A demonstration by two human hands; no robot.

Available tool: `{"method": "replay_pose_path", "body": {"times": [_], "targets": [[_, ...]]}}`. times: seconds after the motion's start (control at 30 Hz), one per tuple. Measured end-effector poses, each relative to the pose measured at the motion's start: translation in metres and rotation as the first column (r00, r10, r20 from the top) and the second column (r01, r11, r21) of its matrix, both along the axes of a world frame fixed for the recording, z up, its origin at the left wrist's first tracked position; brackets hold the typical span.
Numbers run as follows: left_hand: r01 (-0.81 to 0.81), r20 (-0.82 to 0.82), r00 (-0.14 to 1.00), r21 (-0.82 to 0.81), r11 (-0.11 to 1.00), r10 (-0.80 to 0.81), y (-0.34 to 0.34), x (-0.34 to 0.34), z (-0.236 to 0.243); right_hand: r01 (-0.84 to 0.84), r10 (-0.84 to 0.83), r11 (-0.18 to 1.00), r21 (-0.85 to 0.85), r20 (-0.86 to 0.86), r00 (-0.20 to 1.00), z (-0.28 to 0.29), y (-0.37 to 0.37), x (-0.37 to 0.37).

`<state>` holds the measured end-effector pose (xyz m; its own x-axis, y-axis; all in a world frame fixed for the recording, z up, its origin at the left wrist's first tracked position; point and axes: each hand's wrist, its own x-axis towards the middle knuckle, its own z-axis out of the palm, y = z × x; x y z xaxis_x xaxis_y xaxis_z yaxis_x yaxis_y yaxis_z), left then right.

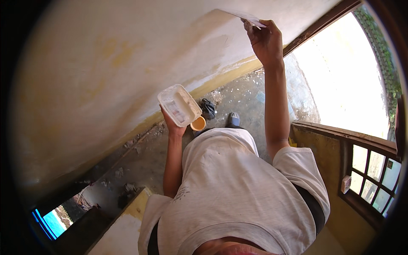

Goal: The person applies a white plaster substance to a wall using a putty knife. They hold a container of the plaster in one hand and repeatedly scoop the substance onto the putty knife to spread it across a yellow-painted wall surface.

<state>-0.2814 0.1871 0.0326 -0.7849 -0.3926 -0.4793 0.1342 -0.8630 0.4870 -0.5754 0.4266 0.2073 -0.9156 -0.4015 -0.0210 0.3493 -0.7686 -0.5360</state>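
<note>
While my right grip pinches the thin flat blade at the wall just beyond it, I'd best keep the angle low, pressure even; my left grip (its far side hidden) is closed on the tub beside it.

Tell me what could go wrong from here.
The plastic container rests in the left hand alone, so it might tip.

The orange bucket and black bag sit on the floor near a shoe; a sidestep could catch them.

The thin flat sheet in the right hand is up at the wall; a slip might scrape it.
</note>
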Motion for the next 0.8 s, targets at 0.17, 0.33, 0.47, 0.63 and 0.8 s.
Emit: {"method": "replay_pose_path", "body": {"times": [0.17,0.33,0.47,0.63,0.8], "targets": [[0.032,-0.046,0.998,0.037,0.999,-0.03,0.0,0.003,-0.019,0.187,-0.185,0.979,0.081,-0.041,0.982,-0.038,0.039,0.043],[0.029,-0.008,1.0,0.0,1.0,-0.029,0.001,0.009,-0.029,-0.11,0.091,0.941,0.321,0.075,0.993,-0.173,0.026,0.097],[-0.013,0.023,1.0,-0.021,1.0,0.013,-0.004,0.02,-0.048,-0.215,0.173,0.903,0.373,0.142,0.975,-0.195,0.008,0.13],[0.019,0.074,0.997,-0.024,1.0,-0.017,-0.007,0.018,-0.047,-0.199,0.229,0.869,0.454,-0.01,0.973,-0.187,0.005,0.136],[0.126,0.032,0.992,-0.011,0.992,-0.126,-0.013,0.015,-0.026,0.052,0.05,0.823,0.565,-0.163,0.985,-0.189,0.01,0.146]]}}
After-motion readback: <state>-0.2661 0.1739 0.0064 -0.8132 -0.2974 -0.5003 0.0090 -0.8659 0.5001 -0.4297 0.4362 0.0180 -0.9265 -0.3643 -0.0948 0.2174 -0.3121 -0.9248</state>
